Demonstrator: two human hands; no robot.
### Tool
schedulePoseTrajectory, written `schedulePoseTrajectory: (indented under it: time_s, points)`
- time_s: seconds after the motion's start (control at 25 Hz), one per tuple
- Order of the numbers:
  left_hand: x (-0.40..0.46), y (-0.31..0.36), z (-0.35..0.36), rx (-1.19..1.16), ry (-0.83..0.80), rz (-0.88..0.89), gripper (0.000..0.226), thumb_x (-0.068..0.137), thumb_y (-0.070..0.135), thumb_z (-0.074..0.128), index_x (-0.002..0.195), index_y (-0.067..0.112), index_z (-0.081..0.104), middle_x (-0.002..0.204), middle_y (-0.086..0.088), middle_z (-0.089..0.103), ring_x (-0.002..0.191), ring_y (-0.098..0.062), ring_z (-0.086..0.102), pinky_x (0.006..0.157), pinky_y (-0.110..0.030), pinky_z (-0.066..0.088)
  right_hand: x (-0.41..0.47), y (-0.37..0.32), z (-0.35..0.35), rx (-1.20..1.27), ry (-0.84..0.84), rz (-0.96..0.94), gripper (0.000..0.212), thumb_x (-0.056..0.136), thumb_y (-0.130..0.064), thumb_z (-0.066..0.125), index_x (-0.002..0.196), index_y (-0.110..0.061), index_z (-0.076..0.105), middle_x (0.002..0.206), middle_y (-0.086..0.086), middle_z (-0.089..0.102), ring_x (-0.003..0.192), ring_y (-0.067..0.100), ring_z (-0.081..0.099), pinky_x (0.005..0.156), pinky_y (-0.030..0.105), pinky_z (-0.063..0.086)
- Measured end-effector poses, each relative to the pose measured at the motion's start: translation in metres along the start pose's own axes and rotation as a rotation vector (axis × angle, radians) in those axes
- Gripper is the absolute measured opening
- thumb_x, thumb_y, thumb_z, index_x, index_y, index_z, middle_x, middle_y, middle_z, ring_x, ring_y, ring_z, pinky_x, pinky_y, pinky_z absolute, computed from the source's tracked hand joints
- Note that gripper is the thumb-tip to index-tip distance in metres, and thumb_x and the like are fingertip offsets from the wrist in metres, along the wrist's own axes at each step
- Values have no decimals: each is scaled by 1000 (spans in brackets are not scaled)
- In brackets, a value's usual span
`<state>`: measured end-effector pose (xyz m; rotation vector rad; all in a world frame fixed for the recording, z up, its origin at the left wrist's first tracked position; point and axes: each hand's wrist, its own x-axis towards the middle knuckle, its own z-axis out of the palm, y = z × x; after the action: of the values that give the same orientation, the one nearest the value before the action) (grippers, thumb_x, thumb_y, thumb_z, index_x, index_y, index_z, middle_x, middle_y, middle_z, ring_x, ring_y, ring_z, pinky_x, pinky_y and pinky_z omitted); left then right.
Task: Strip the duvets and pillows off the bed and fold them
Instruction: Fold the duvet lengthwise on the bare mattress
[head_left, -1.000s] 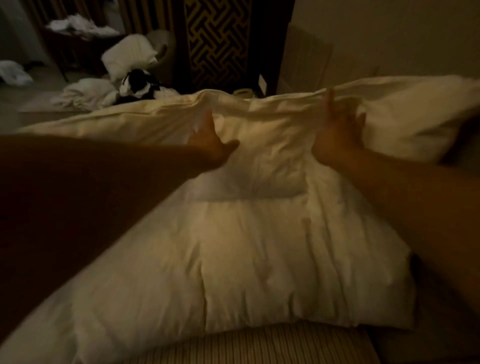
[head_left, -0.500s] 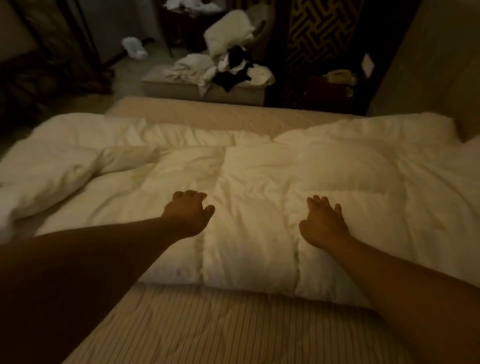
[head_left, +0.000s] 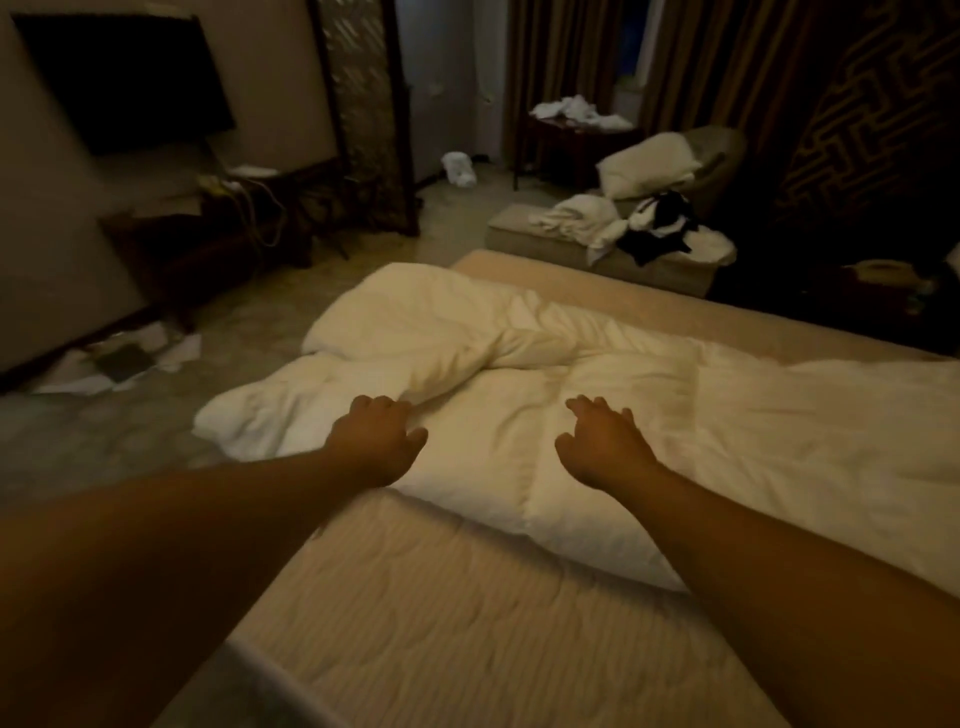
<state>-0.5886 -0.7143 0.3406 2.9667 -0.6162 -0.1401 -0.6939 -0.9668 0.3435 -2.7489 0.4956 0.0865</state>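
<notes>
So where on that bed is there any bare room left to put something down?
The striped mattress is bare in front of the duvet, between the two forearms. A bare strip also runs along the far edge, toward the bench. The bench is crowded with heaped linen. Both the left hand and right hand are over the duvet.

Duvet (head_left: 597, 415): plain cream-white. Mattress (head_left: 467, 623): beige, fine ribbed stripes. Pillow (head_left: 647, 163) on the armchair: white. Garment (head_left: 657, 228) on the bench: black and white. Curtains (head_left: 727, 67): brown-gold vertical stripes. Panel (head_left: 857, 135) at right: dark with a gold fretwork maze pattern. Television screen (head_left: 124, 78): black.
</notes>
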Motion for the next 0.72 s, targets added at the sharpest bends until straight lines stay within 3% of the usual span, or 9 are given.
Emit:
schedulePoseTrajectory:
  time_s: [0.12,0.28,0.52,0.64,0.72]
  points:
    - [-18,-111,-18,-4,22,-54,53,96,54,37,142,27,40,147,-4,41,135,-28,31,104,-45,35,10,-110,21,1,-15,-53,58,95,-27,43,150,-15,28,155,6,31,145,25,22,121,42,8]
    - [-14,-224,-24,-43,8,-129,58,95,54,35,145,24,38,149,-7,40,136,-31,30,110,-46,31,37,-200,70,-24,-84,-79,60,93,-28,45,148,-12,29,149,10,38,141,25,27,119,44,10]
    - [46,-323,28,-81,-72,-71,56,96,53,37,143,24,39,147,-7,41,134,-30,32,110,-47,31,108,-284,168,72,-151,-13,61,90,-33,52,145,-16,32,140,10,47,131,30,41,114,47,26]
    - [103,-370,68,-90,-139,-23,55,96,53,37,144,25,39,149,-4,39,136,-27,29,111,-46,30,174,-311,244,298,-187,147,82,70,-49,64,140,-19,35,136,10,53,123,33,51,104,44,42]
    - [141,-401,97,-100,-209,9,55,96,53,38,144,26,39,149,-2,40,137,-25,29,112,-44,27,215,-321,290,567,-146,350,95,61,-47,71,142,-15,34,134,13,55,118,33,56,97,44,49]
